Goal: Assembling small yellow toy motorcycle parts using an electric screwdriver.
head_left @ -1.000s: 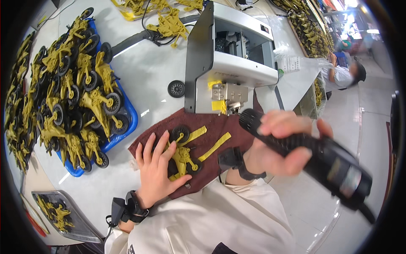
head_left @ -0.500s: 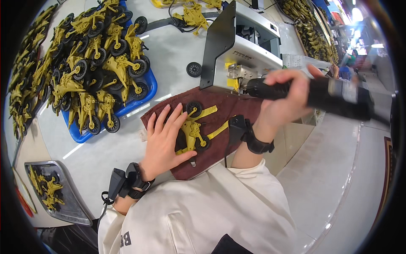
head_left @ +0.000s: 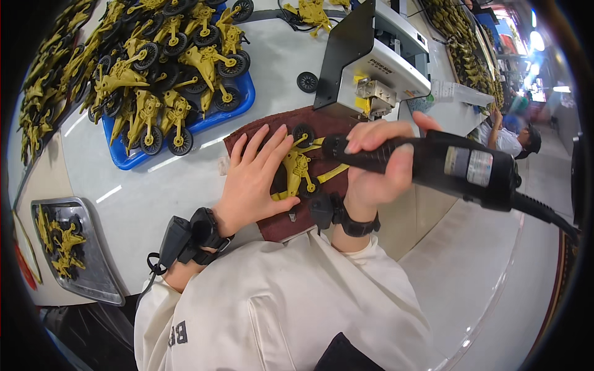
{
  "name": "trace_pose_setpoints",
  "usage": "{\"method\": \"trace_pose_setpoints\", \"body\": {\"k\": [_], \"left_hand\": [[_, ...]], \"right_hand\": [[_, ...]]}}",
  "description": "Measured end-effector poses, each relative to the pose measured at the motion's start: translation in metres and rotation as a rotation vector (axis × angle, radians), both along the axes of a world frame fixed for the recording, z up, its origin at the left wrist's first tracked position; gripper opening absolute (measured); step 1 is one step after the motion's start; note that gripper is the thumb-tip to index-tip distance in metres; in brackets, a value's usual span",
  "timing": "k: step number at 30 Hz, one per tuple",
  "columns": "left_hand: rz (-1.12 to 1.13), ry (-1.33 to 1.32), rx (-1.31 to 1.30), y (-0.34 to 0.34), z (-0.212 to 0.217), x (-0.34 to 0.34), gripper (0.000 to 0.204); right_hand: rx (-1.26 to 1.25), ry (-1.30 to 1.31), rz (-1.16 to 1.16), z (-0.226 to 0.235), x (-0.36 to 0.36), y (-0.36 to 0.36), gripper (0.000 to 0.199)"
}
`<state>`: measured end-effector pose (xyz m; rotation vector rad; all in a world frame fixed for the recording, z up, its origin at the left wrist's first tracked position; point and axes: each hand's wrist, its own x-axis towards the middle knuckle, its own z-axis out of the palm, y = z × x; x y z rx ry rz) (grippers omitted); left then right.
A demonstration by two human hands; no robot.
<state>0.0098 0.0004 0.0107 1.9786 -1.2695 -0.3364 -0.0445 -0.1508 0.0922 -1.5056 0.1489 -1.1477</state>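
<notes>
My left hand [head_left: 252, 176] lies with fingers spread on the maroon cloth [head_left: 281, 229], its thumb and palm edge against a yellow toy motorcycle [head_left: 298, 170]. The toy has black spoked wheels and lies on its side. My right hand [head_left: 380, 162] is wrapped round a black corded electric screwdriver [head_left: 461, 166], held almost level. Its front end is at the right side of the toy, above a yellow strip [head_left: 334, 172]; the tip itself is hard to make out, so I cannot tell whether it touches.
Behind the cloth stands a silver and black screw feeder [head_left: 377, 65], with a loose black wheel [head_left: 307, 81] beside it. A blue tray [head_left: 238, 102] piled with toy motorcycles is at the far left, a metal tray [head_left: 102, 272] at the near left. A co-worker [head_left: 510, 136] sits at far right.
My right hand has brought the screwdriver from the feeder's front leftward and nearer, over to the toy. My left hand stays on the toy. The whole view has shifted a little.
</notes>
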Motion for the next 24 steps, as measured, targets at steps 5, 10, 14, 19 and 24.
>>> {"method": "trace_pose_setpoints", "body": {"k": [5,10,14,19,24], "left_hand": [[0.0,0.012,0.016,0.0,-0.001,-0.002,0.096],[-0.009,0.007,0.048,-0.001,0.002,0.0,0.097],[-0.004,-0.034,0.057,-0.004,0.002,-0.001,0.093],[-0.006,-0.024,0.09,-0.003,0.006,-0.001,0.089],[0.023,-0.045,0.014,-0.005,-0.001,-0.003,0.086]], "right_hand": [[0.05,0.041,-0.02,-0.008,0.01,-0.007,0.049],[0.161,0.111,-0.003,-0.015,0.025,-0.007,0.038],[0.169,0.139,0.083,-0.02,0.025,-0.017,0.036],[-0.246,0.25,0.112,-0.039,-0.008,-0.036,0.033],[-0.113,-0.166,-0.139,0.041,-0.027,-0.039,0.042]]}}
